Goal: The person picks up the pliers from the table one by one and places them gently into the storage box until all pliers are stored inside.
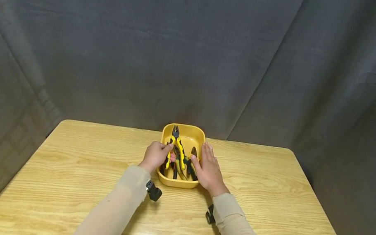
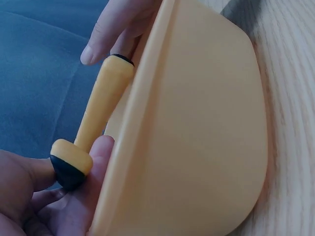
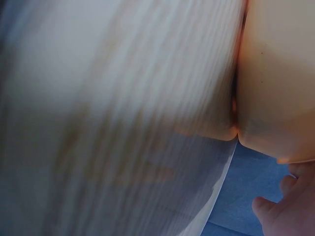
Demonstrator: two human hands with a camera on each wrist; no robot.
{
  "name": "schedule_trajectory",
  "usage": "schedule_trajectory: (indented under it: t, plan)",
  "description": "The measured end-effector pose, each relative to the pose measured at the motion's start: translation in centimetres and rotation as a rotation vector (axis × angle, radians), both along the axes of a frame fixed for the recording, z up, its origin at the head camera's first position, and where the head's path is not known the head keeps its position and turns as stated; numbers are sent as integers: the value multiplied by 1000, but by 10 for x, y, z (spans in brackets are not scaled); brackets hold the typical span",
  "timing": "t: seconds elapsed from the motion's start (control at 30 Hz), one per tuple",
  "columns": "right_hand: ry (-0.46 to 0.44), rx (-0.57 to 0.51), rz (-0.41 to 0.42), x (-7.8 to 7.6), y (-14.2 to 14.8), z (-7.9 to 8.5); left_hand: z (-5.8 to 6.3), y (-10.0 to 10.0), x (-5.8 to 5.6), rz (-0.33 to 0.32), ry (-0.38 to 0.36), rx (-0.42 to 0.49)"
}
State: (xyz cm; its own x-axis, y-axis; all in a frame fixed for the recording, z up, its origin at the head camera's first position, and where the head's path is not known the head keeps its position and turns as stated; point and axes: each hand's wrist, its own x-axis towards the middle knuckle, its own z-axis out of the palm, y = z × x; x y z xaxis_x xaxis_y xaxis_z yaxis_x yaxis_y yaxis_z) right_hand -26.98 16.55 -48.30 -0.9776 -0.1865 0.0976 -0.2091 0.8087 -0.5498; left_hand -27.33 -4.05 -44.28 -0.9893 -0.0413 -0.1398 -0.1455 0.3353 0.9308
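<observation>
A yellow plastic container (image 1: pixel 176 183) stands on the table with several hand tools inside. My left hand (image 1: pixel 155 155) is at its left side and grips one handle of a pair of yellow-and-black pliers (image 1: pixel 180 148). Those pliers lie over the other tools, dark jaws pointing to the far side, handles spread. In the left wrist view, thumb and fingers close round one pliers handle (image 2: pixel 71 162) beside the container wall (image 2: pixel 197 123). My right hand (image 1: pixel 211 173) rests against the container's right rim with its fingers straight and the thumb over the edge.
Under the pliers lie a tool with dark green handles (image 1: pixel 193 172) and a pinkish-red piece (image 1: pixel 172 157), partly covered. The wooden table (image 1: pixel 98 152) extends on both sides. A grey curtain (image 1: pixel 184 49) hangs close behind its far edge.
</observation>
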Motion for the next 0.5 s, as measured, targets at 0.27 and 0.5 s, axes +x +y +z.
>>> schedule_trajectory:
  t: [0.27, 0.5]
  plan:
    - [-3, 3, -1, -1, 1, 0, -1, 2, -4, -9, -10, -90]
    - [3, 3, -9, -2, 1, 0, 1, 4, -7, -45, 20, -216]
